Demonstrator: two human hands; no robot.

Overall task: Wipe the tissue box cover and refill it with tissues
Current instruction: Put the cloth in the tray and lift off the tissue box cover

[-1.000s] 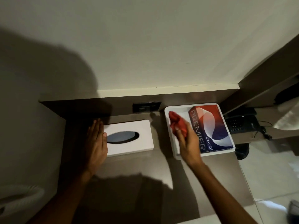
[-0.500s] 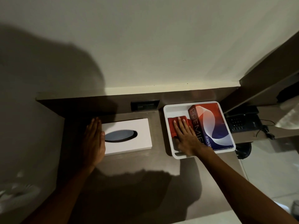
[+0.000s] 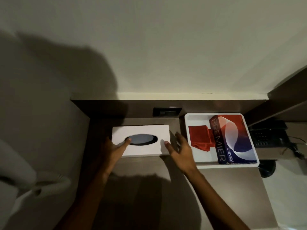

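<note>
Flanking white cover (image 3: 141, 131), both hands (image 3: 116, 151) (image 3: 180, 149); tissue pack (image 3: 232, 138) reads "PREMIER"

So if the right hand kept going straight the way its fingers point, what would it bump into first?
Probably the right end of the white tissue box cover: the right hand is open beside it, thumb already over its top edge. Depth is hard to judge.

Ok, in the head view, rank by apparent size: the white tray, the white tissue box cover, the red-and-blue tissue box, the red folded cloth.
1. White tray, largest.
2. White tissue box cover with the oval slot.
3. Red-and-blue tissue box, tilted in the tray, so its look is foreshortened; close to the cover.
4. Red folded cloth, smallest.
</note>
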